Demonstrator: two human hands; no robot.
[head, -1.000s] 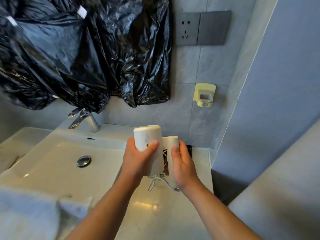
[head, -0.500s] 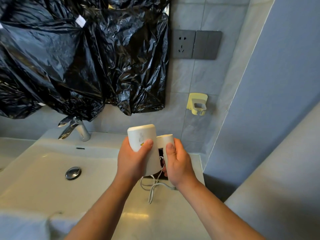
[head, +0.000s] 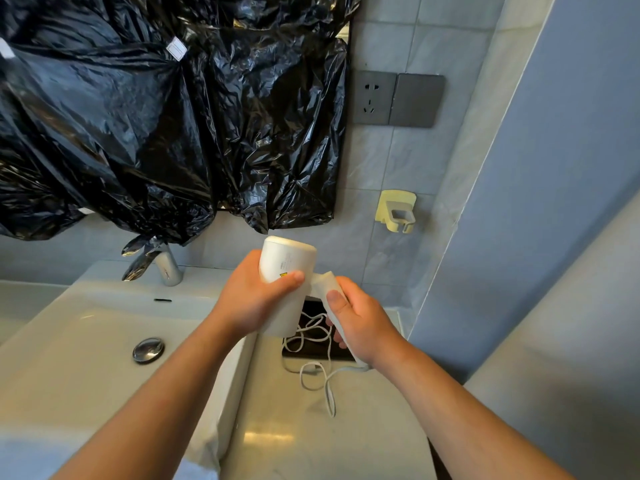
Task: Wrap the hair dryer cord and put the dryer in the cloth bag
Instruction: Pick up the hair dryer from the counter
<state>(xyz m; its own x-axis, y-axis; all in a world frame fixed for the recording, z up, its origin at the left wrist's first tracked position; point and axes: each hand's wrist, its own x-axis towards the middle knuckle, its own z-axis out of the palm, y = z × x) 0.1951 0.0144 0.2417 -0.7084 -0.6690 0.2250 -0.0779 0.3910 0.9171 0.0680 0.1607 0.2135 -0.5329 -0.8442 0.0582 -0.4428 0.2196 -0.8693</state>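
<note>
I hold a white hair dryer [head: 286, 259] above the counter, right of the sink. My left hand [head: 256, 296] grips its round barrel, which stands upright. My right hand [head: 360, 323] grips the folding handle [head: 323, 284], now angled out to the right of the barrel. The white cord [head: 320, 374] hangs from the handle's lower end and lies in loose loops on the counter [head: 311, 441], over a dark square recess [head: 311, 341]. A pale cloth [head: 204, 427] drapes over the sink's near edge; I cannot tell if it is the bag.
A white sink [head: 86, 341] with a metal drain [head: 148, 349] and chrome tap [head: 166, 266] fills the left. Black plastic sheeting [head: 166, 116] covers the wall above. A socket panel [head: 398, 98] and a yellow wall holder [head: 396, 211] sit at the right, beside a blue wall [head: 554, 168].
The handle has swung out from beside the barrel to an angle at the right. More cord now lies in loops on the counter. The camera view has tilted and shifted.
</note>
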